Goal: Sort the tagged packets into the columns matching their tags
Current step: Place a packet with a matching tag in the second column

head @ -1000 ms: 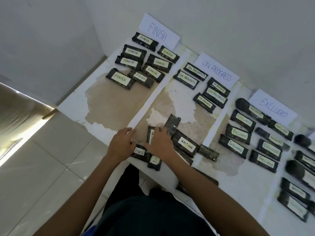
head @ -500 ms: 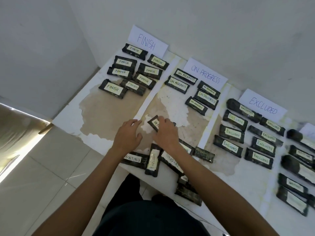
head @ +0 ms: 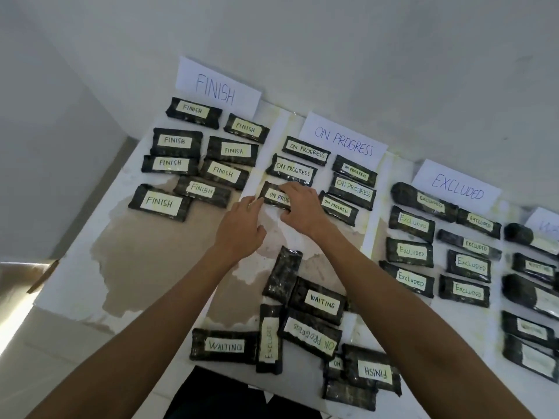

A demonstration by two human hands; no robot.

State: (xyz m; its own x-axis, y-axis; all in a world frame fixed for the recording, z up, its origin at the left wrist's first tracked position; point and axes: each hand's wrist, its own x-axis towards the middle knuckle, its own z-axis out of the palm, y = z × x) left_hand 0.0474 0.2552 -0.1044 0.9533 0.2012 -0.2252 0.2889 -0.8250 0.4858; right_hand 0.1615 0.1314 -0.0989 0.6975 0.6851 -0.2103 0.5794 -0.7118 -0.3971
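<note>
The right hand (head: 302, 207) grips an ON PROGRESS packet (head: 273, 195), left hand (head: 239, 229) touching it

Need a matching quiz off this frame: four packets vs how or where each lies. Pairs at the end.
Things:
1. handled packet
2. loose FINISH packet
3. loose EXCLUDED packet
4. blank packet

States:
A. tag reads upside down
B. no tag showing
C. in the column under the ON PROGRESS sign
D. tag turned sideways

Pairs: 1-C, 2-A, 3-D, 4-B
</note>
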